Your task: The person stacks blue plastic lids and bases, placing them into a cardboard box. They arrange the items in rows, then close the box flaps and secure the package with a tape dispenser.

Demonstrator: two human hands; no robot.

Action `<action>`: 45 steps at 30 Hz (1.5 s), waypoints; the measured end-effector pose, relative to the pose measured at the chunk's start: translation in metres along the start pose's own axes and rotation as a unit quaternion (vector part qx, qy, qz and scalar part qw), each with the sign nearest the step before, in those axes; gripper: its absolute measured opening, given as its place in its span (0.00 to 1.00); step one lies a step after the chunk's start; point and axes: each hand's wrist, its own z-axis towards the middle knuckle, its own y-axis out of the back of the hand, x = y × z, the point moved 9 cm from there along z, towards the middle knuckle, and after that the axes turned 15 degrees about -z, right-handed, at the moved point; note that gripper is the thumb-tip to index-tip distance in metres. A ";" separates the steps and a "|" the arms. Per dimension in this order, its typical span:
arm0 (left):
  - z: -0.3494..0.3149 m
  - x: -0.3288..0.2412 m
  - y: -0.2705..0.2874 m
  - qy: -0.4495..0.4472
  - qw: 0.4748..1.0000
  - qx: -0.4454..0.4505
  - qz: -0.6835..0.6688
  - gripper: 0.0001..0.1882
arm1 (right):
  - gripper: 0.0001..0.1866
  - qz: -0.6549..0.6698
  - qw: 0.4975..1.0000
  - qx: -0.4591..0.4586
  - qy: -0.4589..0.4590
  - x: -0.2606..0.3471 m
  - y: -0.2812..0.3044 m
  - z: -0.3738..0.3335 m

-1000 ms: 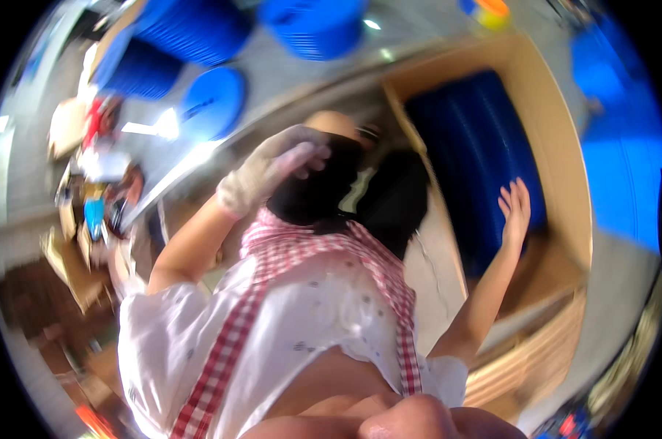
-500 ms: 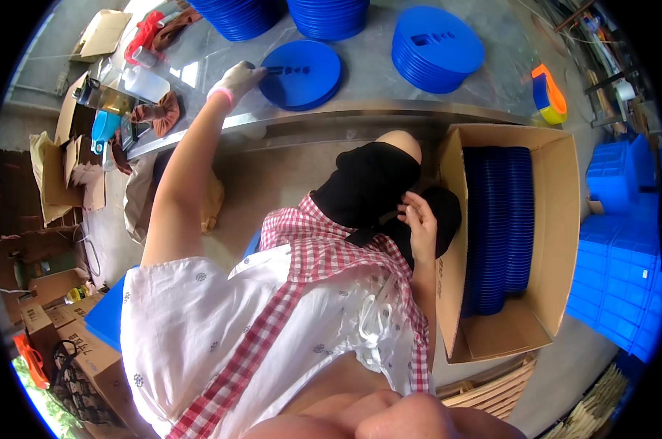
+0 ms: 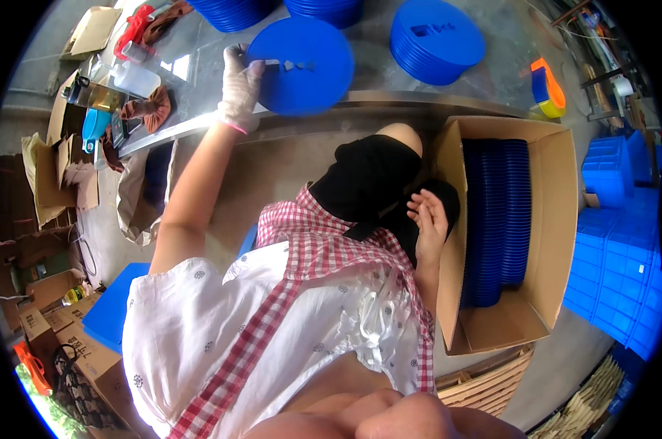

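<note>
My left hand (image 3: 241, 86), in a whitish glove, grips the left rim of a round blue plastic disc (image 3: 309, 86) between thumb and fingers. The disc has small cut-outs near its middle and is raised over the worktable's front edge. What lies beneath it is hidden. My right hand (image 3: 429, 219) is bare and holds nothing; its fingers are loosely bent and apart, above my black-clad knee. Close by on its right stands an open cardboard box (image 3: 554, 241) with rows of blue discs (image 3: 495, 219) on edge inside.
On the grey worktable (image 3: 367, 62) are a blue disc stack (image 3: 437, 44), two more stacks behind, and an orange, blue and yellow tape roll (image 3: 549, 89). Bottles (image 3: 135, 80) and cloths crowd its left end. Blue crates (image 3: 612, 271) stand right, cartons (image 3: 89, 347) left.
My left hand has taken hold of the blue disc and lifted it off the table, toward me. My right hand has shifted slightly, still empty.
</note>
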 end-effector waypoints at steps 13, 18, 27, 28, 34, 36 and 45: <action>-0.157 -0.036 -0.214 0.322 0.862 0.165 -0.355 0.30 | 0.34 -0.159 0.934 -0.125 0.293 0.157 0.027 0.001; -0.183 -0.037 -0.234 0.359 0.842 0.302 -0.266 0.34 | 0.32 -0.204 0.919 -0.187 0.282 0.154 0.051 -0.008; -0.193 -0.033 -0.249 0.443 0.621 0.302 -0.571 0.31 | 0.25 -0.330 0.775 0.031 0.538 0.245 -0.030 -0.106; -0.194 -0.034 -0.245 0.420 0.663 0.333 -0.522 0.30 | 0.26 -0.326 0.778 0.004 0.537 0.242 -0.023 -0.103; -0.198 -0.045 -0.239 0.354 0.745 0.398 -0.402 0.25 | 0.27 -0.128 0.895 -0.277 0.326 0.178 0.099 -0.059; -0.199 -0.045 -0.238 0.348 0.756 0.405 -0.378 0.24 | 0.28 -0.116 0.916 -0.266 0.277 0.160 0.101 -0.045; -0.205 -0.047 -0.240 0.144 0.794 0.484 -0.337 0.22 | 0.38 0.005 0.950 -0.207 0.233 0.136 0.097 -0.027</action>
